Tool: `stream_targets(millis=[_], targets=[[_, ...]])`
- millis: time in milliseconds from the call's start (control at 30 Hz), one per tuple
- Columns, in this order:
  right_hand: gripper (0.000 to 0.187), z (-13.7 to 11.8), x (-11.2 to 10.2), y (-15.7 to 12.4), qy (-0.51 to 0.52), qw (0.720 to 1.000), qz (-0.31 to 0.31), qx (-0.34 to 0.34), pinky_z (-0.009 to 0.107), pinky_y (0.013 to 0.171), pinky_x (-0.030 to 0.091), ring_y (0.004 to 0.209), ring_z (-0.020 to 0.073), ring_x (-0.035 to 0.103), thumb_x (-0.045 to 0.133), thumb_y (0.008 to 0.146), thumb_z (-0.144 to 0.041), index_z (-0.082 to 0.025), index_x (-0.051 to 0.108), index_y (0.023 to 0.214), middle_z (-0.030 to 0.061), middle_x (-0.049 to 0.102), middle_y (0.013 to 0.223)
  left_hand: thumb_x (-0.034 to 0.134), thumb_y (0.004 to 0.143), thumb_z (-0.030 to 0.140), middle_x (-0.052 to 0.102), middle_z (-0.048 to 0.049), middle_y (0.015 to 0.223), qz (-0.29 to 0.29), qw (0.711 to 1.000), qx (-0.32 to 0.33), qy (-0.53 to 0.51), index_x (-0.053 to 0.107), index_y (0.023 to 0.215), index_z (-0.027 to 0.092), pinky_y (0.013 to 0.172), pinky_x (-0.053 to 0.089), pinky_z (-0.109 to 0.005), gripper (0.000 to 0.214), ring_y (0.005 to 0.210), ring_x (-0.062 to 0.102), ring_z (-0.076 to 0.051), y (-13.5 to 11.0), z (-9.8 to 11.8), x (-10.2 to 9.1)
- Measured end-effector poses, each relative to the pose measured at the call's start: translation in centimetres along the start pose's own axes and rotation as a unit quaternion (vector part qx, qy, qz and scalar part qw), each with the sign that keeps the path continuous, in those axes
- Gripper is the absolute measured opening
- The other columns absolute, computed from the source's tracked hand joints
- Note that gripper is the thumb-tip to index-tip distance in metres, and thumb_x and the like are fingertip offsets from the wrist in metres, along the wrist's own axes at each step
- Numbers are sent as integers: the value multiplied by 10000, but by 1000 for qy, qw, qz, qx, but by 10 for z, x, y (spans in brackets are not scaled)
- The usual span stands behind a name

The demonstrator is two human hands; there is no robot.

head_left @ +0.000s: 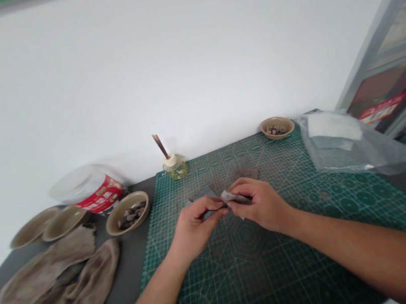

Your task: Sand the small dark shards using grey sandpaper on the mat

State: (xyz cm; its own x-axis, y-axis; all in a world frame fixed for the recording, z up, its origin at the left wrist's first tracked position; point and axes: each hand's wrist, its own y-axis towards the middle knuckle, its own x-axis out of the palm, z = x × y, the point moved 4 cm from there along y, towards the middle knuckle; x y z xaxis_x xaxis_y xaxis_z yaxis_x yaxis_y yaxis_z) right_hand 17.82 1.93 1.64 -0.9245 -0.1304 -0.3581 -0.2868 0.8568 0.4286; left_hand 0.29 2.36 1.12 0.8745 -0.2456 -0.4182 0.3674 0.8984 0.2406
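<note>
My right hand [258, 202] is closed around a small folded piece of pale grey sheet [228, 197], perhaps sandpaper, with a dark edge showing under the fingers. My left hand [198, 221] meets it from the left, thumb and forefinger pinched together at the sheet's tip. Whatever small thing the left fingers hold is mostly hidden. Both hands are just above the green cutting mat [222, 281]. Behind them on the mat lie a blue-grey sheet [205, 193] and a brownish square sheet [248, 172], each partly covered by the hands.
Left of the mat are a bowl of small dark pieces [117, 226], two tan bowls [33, 229], a brown cloth [62, 259] and a white-and-red tub [98, 195]. A reed diffuser [175, 167], another bowl [279, 135] and a clear plastic bag [344, 156] sit along the back.
</note>
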Motion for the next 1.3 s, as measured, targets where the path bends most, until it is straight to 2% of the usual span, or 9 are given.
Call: stream_targets(millis=[133, 267, 400, 467, 633, 800, 967, 1133, 1300], targets=[[43, 8, -5, 2, -16, 999, 18, 49, 237, 616, 405, 672, 125, 544, 638, 828, -218, -185, 666, 834, -18, 597, 739, 702, 820, 279, 736, -46, 827, 13, 1000, -20, 14, 709, 899, 193, 734, 537, -292, 117, 780, 687, -186, 0, 1, -7], [85, 15, -4, 4, 23, 994, -68, 88, 228, 592, 413, 654, 125, 551, 602, 842, -220, -179, 658, 793, -13, 597, 738, 645, 868, 292, 740, -46, 837, 85, 996, -33, -17, 678, 1063, 183, 734, 543, -288, 225, 769, 704, -181, 3, 0, -21], [39, 11, 9, 0, 3, 974, -226, 1, 293, 800, 451, 826, 161, 591, 689, 771, -208, -184, 673, 746, 9, 639, 896, 657, 859, 288, 746, -53, 869, 117, 990, -38, -75, 640, 1016, 173, 770, 553, -308, 195, 782, 722, -190, 5, -5, -23], [102, 12, 15, -4, -72, 964, -251, -43, 365, 901, 414, 902, 197, 567, 732, 750, -263, -189, 665, 731, 20, 647, 917, 673, 846, 272, 747, -46, 860, 112, 987, -39, -112, 605, 994, 176, 768, 555, -317, 189, 772, 726, -192, 6, -8, -22], [227, 26, 15, -7, -223, 959, -176, -19, 446, 914, 398, 993, 259, 494, 766, 713, -315, -189, 649, 860, 73, 604, 1011, 721, 801, 219, 742, -22, 790, 73, 984, -48, -158, 553, 930, 179, 741, 549, -301, 215, 748, 721, -177, 7, -8, -16], [327, 15, 2, 0, -157, 984, -81, -19, 397, 910, 424, 990, 221, 528, 706, 776, -232, -196, 594, 1081, 65, 603, 1044, 738, 782, 213, 739, -29, 796, 35, 985, -86, -144, 590, 915, 168, 723, 539, -282, 204, 740, 702, -162, 5, -11, -6], [308, 3, 4, 0, -48, 993, -107, -27, 263, 712, 467, 770, 143, 586, 721, 792, -261, -210, 591, 1067, 6, 629, 908, 781, 722, 188, 727, -8, 782, 12, 986, -97, -138, 576, 768, 175, 677, 521, -252, 211, 718, 672, -147, 3, -17, 3], [201, 3, 3, 0, -74, 990, -109, -39, 263, 718, 460, 759, 138, 600, 690, 838, -292, -200, 637, 1009, 9, 651, 886, 710, 796, 216, 697, -4, 736, -29, 994, -76, -79, 660, 774, 177, 684, 501, -258, 67, 706, 644, -148, 3, -15, 1], [197, 6, -5, 4, -102, 982, -144, -59, 292, 801, 465, 875, 169, 615, 702, 806, -228, -201, 694, 1001, 34, 658, 950, 621, 876, 273, 681, -31, 885, -85, 993, -16, 81, 674, 910, 205, 772, 474, -309, 93, 836, 618, -182, 5, -4, -3]])
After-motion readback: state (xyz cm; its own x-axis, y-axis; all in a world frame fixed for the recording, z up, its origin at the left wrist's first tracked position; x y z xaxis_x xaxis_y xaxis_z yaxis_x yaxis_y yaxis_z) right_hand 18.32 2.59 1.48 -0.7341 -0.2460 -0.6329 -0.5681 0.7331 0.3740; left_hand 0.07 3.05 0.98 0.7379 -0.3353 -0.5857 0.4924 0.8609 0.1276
